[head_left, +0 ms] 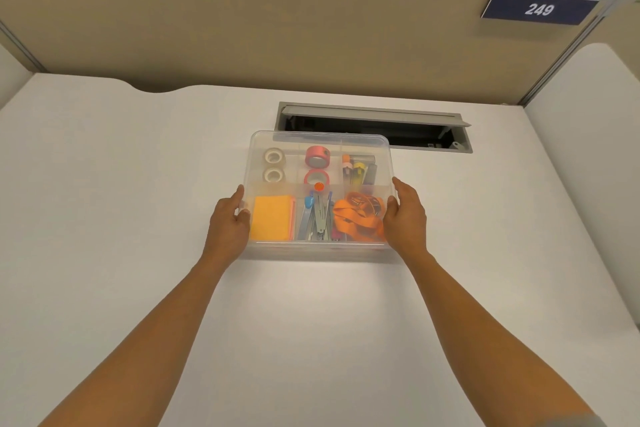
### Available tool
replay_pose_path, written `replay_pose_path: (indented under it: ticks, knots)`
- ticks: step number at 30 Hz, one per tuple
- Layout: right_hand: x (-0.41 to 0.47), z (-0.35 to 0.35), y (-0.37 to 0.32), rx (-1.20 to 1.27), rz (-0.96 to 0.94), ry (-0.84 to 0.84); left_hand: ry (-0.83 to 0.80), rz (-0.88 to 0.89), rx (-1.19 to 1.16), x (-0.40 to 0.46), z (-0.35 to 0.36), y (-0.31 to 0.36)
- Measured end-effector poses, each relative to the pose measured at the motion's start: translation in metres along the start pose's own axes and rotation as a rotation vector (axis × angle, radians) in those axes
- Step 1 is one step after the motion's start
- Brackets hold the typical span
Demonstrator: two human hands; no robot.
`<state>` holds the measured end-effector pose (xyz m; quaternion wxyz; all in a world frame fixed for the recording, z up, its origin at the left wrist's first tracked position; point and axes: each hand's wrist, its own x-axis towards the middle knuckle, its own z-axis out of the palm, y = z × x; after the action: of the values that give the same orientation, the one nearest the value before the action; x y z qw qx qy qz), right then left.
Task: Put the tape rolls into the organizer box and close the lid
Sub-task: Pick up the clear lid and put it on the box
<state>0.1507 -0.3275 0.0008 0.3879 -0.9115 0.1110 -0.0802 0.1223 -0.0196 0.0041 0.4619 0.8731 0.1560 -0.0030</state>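
Observation:
A clear plastic organizer box (320, 248) sits on the white desk, its clear lid (318, 139) lying over the top. Through the lid I see two white tape rolls (274, 165) in the far left compartment and two pink tape rolls (317, 166) in the far middle one. My left hand (230, 218) grips the lid's left edge near the front. My right hand (405, 215) grips its right edge. Both thumbs rest on top of the lid.
Inside the box are also an orange notepad (272, 217), metal clips and pens (317, 218), an orange strap (360, 218) and markers (358, 170). An open cable slot (374, 130) lies in the desk just behind the box. A beige partition (242, 35) rises behind the desk.

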Motion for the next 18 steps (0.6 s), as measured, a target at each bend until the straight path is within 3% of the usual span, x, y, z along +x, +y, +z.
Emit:
replay_pose_path:
  ticks: [5, 18]
  knots:
    - [-0.0028, 0.0026, -0.0013, -0.097, 0.023, -0.013, 0.091, 0.065, 0.224, -0.0009, 0.0080, 0.0038]
    - [-0.0059, 0.0034, -0.0010, -0.172, 0.029, 0.025, 0.055, 0.095, 0.280, 0.0020, 0.0054, 0.0036]
